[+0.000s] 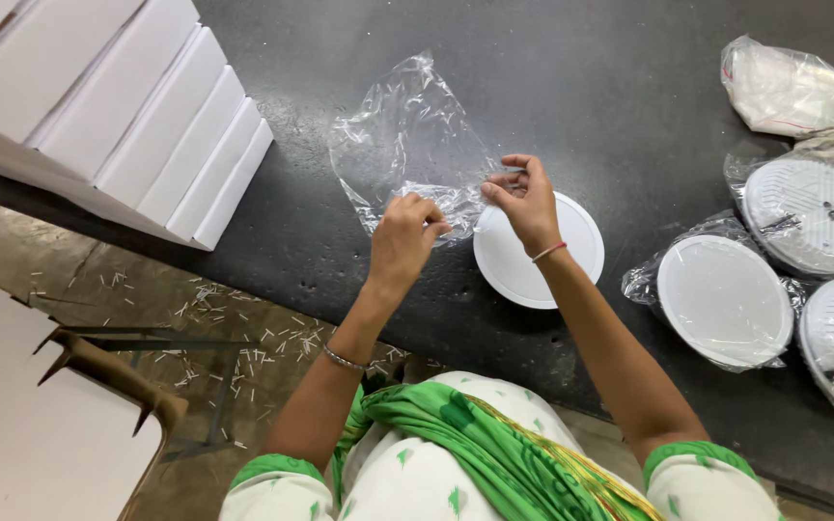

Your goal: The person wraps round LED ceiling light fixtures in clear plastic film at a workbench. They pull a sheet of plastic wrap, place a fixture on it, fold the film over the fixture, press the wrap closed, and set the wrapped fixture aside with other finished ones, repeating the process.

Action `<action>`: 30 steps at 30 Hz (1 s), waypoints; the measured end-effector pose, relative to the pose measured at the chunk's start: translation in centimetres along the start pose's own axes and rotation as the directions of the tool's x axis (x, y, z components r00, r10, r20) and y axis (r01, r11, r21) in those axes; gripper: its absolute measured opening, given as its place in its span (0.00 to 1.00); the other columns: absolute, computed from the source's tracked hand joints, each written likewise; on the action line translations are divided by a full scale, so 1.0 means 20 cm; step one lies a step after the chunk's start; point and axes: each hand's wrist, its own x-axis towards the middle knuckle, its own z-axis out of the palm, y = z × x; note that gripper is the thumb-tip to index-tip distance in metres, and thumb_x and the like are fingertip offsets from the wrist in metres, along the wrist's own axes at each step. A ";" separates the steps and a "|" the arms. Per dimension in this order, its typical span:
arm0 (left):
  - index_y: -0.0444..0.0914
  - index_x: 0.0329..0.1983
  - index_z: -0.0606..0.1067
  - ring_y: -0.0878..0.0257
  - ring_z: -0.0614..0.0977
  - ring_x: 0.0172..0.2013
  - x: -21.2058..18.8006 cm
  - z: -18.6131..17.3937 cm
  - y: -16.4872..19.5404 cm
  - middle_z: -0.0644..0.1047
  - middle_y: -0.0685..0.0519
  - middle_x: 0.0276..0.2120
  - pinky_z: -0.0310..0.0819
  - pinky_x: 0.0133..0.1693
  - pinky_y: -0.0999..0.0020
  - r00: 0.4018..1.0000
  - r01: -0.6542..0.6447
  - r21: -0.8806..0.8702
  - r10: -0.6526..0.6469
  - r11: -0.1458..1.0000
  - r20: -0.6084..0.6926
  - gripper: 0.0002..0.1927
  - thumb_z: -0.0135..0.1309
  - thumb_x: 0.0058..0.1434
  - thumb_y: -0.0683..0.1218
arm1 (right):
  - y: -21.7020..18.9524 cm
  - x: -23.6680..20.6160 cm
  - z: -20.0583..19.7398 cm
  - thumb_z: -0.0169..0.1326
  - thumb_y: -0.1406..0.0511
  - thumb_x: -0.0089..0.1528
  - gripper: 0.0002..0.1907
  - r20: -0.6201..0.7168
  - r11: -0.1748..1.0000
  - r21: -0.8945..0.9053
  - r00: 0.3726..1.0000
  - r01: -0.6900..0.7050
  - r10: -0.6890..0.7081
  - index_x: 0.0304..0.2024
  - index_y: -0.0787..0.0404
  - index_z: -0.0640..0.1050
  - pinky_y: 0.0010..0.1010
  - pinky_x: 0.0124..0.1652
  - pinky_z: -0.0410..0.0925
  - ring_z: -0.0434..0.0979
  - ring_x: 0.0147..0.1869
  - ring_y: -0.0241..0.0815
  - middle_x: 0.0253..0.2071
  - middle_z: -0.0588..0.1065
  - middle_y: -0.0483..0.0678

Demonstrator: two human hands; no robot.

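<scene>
Evenly lit, soft daylight-like brightness, no hard shadows anywhere. Faint, diffuse shading only beneath the round white plastic disc and along the near edge of the dark speckled stone worktop. Mild sheen across that worktop towards the top middle. Small glints and creased highlights on the crumpled clear plastic bag, and more on the bagged white round fittings at the right. Near overexposure on the stack of flat white cardboard boxes, edges barely separated. Sharp focus at centre, fingers crisp, no motion blur. Slight wide-angle stretching near the corners, softer detail at the bottom edge.
</scene>
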 end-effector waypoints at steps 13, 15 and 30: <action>0.36 0.48 0.70 0.47 0.82 0.44 -0.01 0.06 0.08 0.81 0.47 0.39 0.79 0.41 0.55 0.994 -0.003 0.048 0.008 0.999 -0.112 0.10 0.53 0.65 0.35 | -0.27 -0.34 0.08 0.59 0.67 0.62 0.17 0.386 0.564 -0.476 0.737 0.674 -0.555 0.53 0.66 0.77 0.45 0.57 0.66 0.72 0.62 0.54 0.53 0.76 0.54; 0.38 0.50 0.71 0.46 0.82 0.41 -0.03 0.04 0.05 0.80 0.44 0.37 0.78 0.41 0.54 0.990 0.099 0.085 -0.090 0.991 -0.106 0.13 0.53 0.62 0.35 | -0.28 -0.34 0.09 0.60 0.66 0.63 0.14 0.375 0.641 -0.498 0.811 0.584 -0.448 0.51 0.64 0.78 0.46 0.55 0.66 0.72 0.58 0.52 0.48 0.76 0.52; 0.45 0.67 0.69 0.56 0.86 0.31 -0.18 0.06 0.37 0.83 0.42 0.38 0.84 0.30 0.68 0.863 0.332 -0.150 -0.236 0.931 0.446 0.19 0.47 0.73 0.47 | 0.24 -0.20 0.39 0.42 0.63 0.70 0.27 0.534 0.816 0.452 0.842 -0.359 0.075 0.72 0.57 0.61 0.33 0.55 0.72 0.69 0.70 0.40 0.72 0.63 0.49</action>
